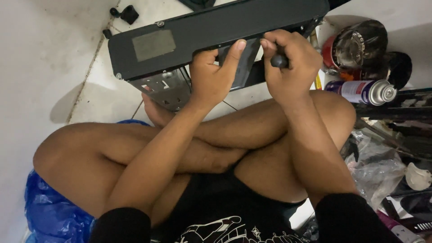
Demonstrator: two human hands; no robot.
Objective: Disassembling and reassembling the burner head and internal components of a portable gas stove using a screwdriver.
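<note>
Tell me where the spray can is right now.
The spray can lies on its side at the right of the head view, beside the person's knee, just right of the right hand.

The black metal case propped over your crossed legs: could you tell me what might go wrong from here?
The black metal case is steadied only by the left hand; it might tip onto the bare legs. The right hand drives a black-handled tool close to the left fingers; a slip could jab them. The spray can lying nearby could get knocked.

Both forearms reach forward from black sleeves over crossed bare legs. The left hand [211,76] is raised with fingers curled and the thumb pointing up. The right hand [288,63], just beside it, is closed in a fist, knuckles upward.
</note>
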